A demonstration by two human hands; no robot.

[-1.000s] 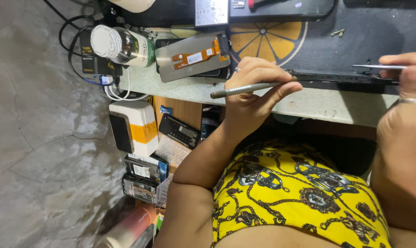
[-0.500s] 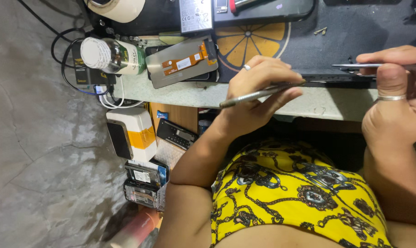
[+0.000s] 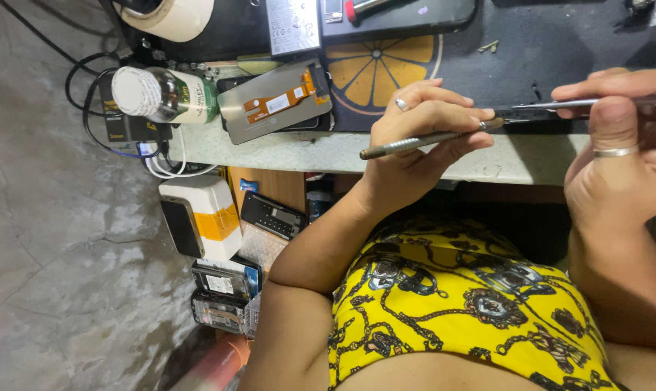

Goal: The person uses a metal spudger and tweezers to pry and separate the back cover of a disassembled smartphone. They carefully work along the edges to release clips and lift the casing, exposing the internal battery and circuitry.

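We see our left hand (image 3: 422, 134) closed around a slim metal tool (image 3: 425, 141), fingers and thumb pinched together on its shaft, so the tool lies across the fingertips with its butt end sticking out over the pale bench edge (image 3: 320, 153) and its tip pointing at the thin dark phone part (image 3: 541, 114) lying on the black work mat (image 3: 559, 51). Our right hand (image 3: 621, 156) is clamped on a second thin metal tool (image 3: 595, 103), thumb pressed under it and forefinger over it; that tool runs just above the same dark part, and we cannot tell whether it touches. The part sits between our two hands, near the mat's front edge and close to the bench lip. Left of our left hand lie a grey screen panel with an orange flex cable (image 3: 277, 101) and a green bottle (image 3: 165, 94) on its side, well apart from the grip. Beyond the hands the mat shows bare dark surface up to a few small screws (image 3: 489, 46).
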